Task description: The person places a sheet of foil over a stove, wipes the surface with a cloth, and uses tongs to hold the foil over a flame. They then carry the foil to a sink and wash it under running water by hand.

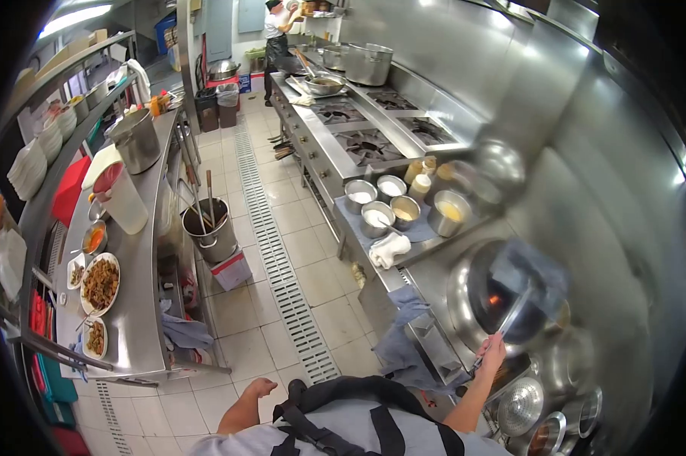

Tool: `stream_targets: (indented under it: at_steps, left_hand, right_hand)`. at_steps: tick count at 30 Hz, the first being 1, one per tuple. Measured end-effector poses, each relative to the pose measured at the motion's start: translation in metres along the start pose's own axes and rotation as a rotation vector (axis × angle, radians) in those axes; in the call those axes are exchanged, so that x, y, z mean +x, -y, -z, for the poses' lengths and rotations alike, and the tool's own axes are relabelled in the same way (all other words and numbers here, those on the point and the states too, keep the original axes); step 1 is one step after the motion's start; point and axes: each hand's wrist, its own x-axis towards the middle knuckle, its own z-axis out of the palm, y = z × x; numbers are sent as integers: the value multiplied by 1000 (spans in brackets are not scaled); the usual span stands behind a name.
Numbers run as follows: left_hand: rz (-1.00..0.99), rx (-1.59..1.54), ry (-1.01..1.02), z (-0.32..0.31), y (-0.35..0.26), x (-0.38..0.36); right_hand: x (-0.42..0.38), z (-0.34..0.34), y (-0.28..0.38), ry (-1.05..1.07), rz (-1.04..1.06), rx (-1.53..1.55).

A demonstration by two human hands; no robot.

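My right hand (492, 349) is closed around a long metal handle (515, 313) that reaches over the wok (464, 292) on the right. At its far end is a blurred blue-grey cloth-like patch (529, 272); I cannot tell what kind of tool carries it. A small orange glow shows in the dark bowl of the wok. Low in front of my body, my left hand (262, 387) hangs over the tiled floor with its fingers curled in and nothing in them.
Seasoning pots (405, 209) and a white cloth (389, 249) sit beyond the wok. Strainers (521, 405) crowd the lower right. Plated food (101, 283) lines the left counter (134, 300). A floor drain (271, 243) runs up the aisle; a person (276, 38) stands at the far end.
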Motion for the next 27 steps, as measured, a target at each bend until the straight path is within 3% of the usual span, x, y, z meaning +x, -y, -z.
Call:
stream_targets:
  at_steps: [2, 14, 27]
  left_hand:
    - [-10, -54, -75, 6, 11, -1]
    - [-29, -9, -76, 46, 9, 6]
    - [-102, -21, -49, 9, -45, 0]
  right_hand:
    - [-6, -7, 4, -52, -30, -1]
    - [3, 29, -41, -64, -19, 5]
    - [19, 71, -44, -112, 3, -80]
